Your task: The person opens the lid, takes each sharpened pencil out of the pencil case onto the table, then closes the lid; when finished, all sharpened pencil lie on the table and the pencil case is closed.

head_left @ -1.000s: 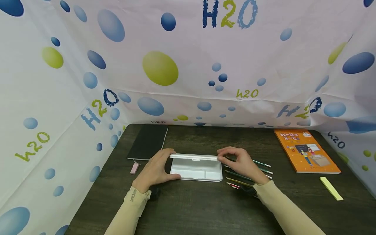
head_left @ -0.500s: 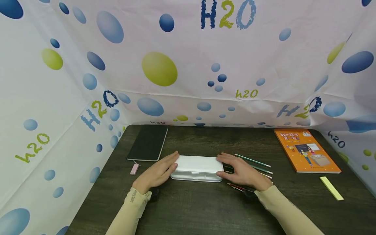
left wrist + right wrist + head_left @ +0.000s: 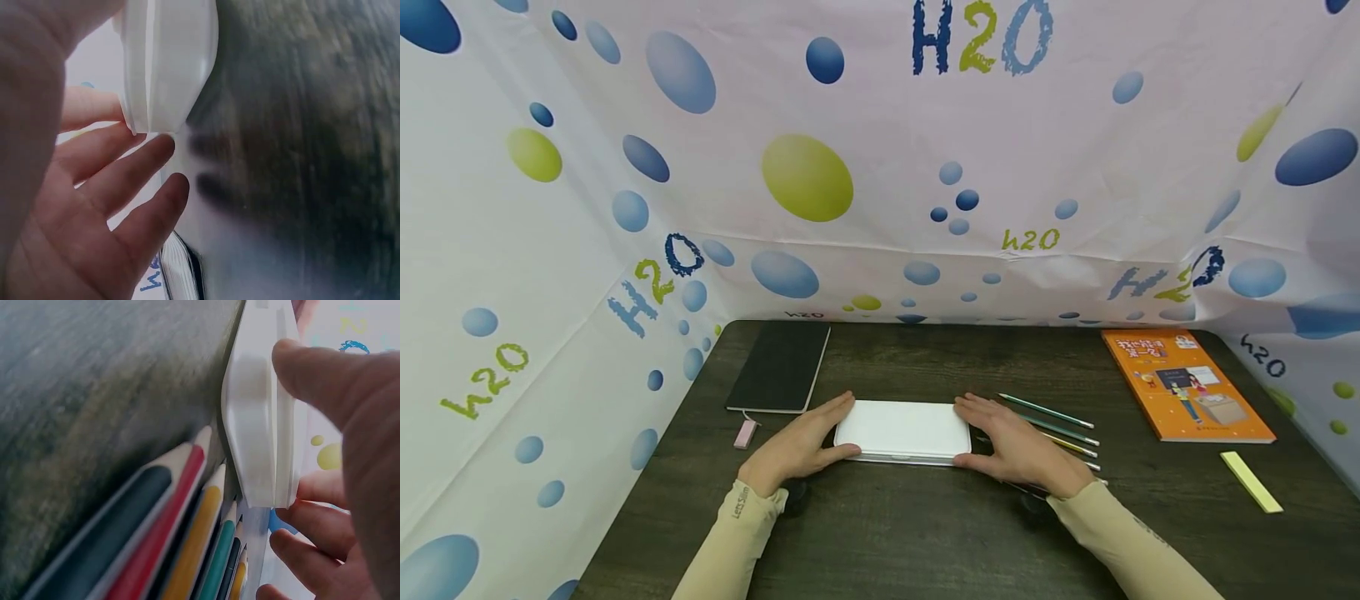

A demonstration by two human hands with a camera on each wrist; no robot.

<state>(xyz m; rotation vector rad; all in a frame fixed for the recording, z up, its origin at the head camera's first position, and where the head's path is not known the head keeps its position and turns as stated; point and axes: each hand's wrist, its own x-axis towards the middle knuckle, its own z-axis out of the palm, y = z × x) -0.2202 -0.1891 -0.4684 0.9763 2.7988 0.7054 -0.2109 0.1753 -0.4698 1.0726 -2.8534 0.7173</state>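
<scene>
A white pencil case (image 3: 902,429) lies on the dark table with its lid down. My left hand (image 3: 801,446) spans its left end, thumb at the front corner and fingers at the back corner. In the left wrist view, two fingers touch the case's back edge (image 3: 169,69), and the little finger stands apart from it. Across the right end, my right hand (image 3: 1018,450) holds the case in the same way. The right wrist view has the thumb on the lid's edge. Several pencils (image 3: 190,544) lie beside and partly under the right hand.
A black notebook (image 3: 780,367) lies at the back left, with a pink eraser-like block (image 3: 745,434) on a cord below it. An orange book (image 3: 1187,387) is at the back right. In front of it lies a pale yellow strip (image 3: 1251,482).
The pencil case's lid has come down from raised to flat over the tray. My right hand has gone from pinching the lid's corner to spanning the case's right end.
</scene>
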